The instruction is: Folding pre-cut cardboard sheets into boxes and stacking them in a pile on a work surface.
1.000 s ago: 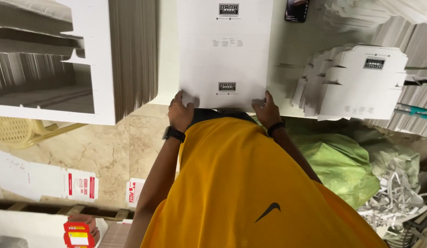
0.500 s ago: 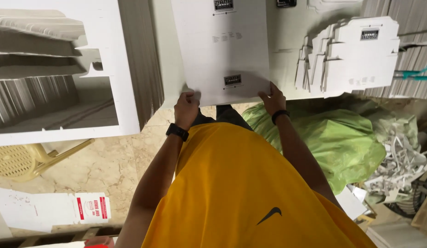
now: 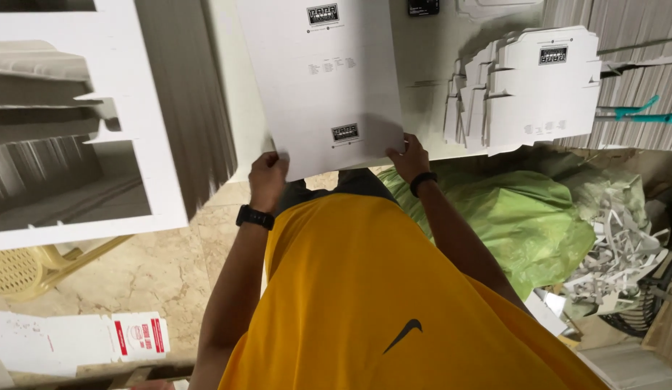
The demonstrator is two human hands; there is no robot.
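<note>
A large flat white cardboard sheet (image 3: pixel 328 87) with small black printed labels lies tilted over the white table (image 3: pixel 430 94) in front of me. My left hand (image 3: pixel 267 177) grips its near left corner and my right hand (image 3: pixel 408 155) grips its near right edge. Both wrists wear black bands. My yellow shirt fills the lower middle of the view.
A tall stack of die-cut white card (image 3: pixel 97 130) stands at the left. A pile of folded white boxes (image 3: pixel 531 87) lies at the right, with teal scissors (image 3: pixel 639 114) beyond. A green bag (image 3: pixel 538 224), paper scraps (image 3: pixel 625 253) and a flattened carton (image 3: pixel 83 339) lie on the floor.
The sheet has slid left and turned slightly in my hands. My view has dropped and shifted, showing more of the green bag and the scraps at the right.
</note>
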